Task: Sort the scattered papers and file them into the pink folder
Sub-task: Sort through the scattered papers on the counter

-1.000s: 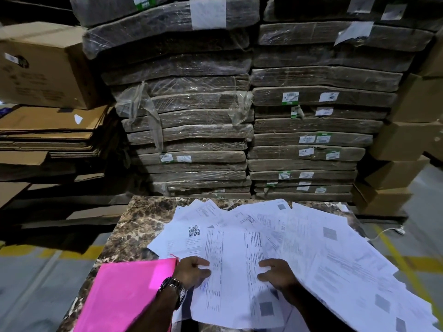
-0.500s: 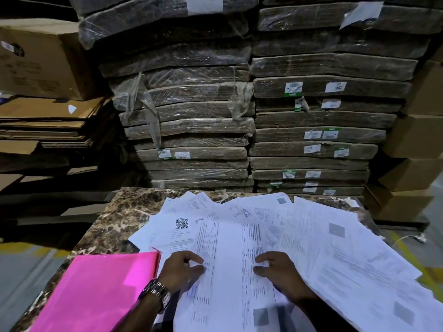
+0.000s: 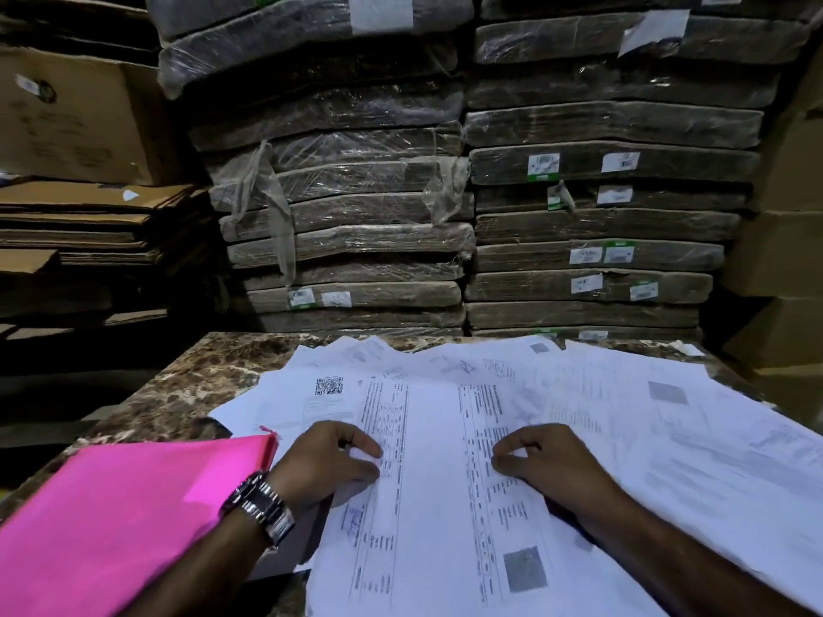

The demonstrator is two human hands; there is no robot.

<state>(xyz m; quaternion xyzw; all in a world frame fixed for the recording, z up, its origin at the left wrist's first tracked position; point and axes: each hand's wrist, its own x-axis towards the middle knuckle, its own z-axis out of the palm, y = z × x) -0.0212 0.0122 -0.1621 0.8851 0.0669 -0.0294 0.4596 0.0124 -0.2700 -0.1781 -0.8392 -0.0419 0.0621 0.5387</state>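
1. Pink folder [image 3: 120, 518], head view: closed on the worktop [image 3: 178, 394], left side; nothing appears filed.
2. White papers [image 3: 668, 438] lie fanned, unsorted.
3. Left hand [image 3: 329, 460] and right hand [image 3: 547, 460] curl fingers on the top sheet [image 3: 436, 505]; whether pinching, cannot tell.

We can read no words on the papers [image 3: 438, 443]; one far-left sheet [image 3: 321, 411] bears a QR code [image 3: 329, 386].
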